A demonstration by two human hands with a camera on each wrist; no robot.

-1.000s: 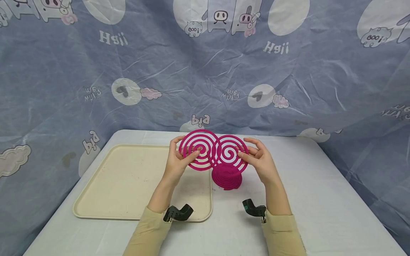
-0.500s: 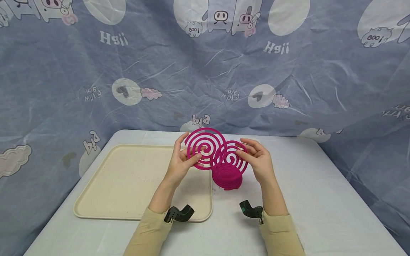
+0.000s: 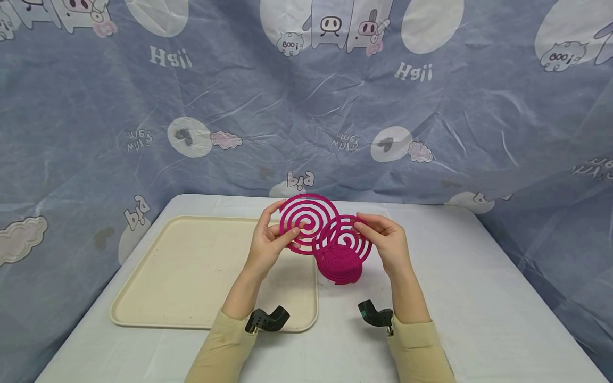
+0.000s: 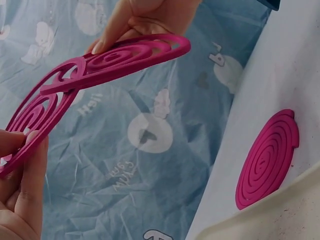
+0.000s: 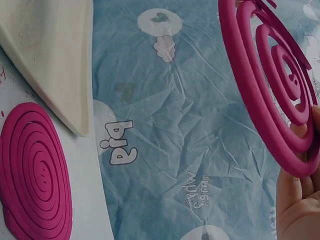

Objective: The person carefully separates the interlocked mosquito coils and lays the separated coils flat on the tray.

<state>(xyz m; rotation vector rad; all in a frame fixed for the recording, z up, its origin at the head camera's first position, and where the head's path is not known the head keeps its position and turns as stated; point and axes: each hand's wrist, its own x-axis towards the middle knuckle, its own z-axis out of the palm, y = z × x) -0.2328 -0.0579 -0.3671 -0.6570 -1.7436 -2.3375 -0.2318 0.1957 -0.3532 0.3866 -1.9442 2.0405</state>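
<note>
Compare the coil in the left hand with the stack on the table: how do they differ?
The left-hand coil is a single open spiral with gaps between its turns; the stack is packed tight, without gaps. The coil is held up in the air, overlapping the right hand's coil; the stack lies flat on the table beside the tray. Both are magenta spirals.

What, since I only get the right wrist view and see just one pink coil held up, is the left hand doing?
Observer: The left hand pinches a second pink coil by its edge and holds it up above the table.
Operator: Are the two coils apart?
Observer: No. In the left wrist view its rim overlaps the coil that the right hand holds. I cannot tell whether they are hooked together.
</note>
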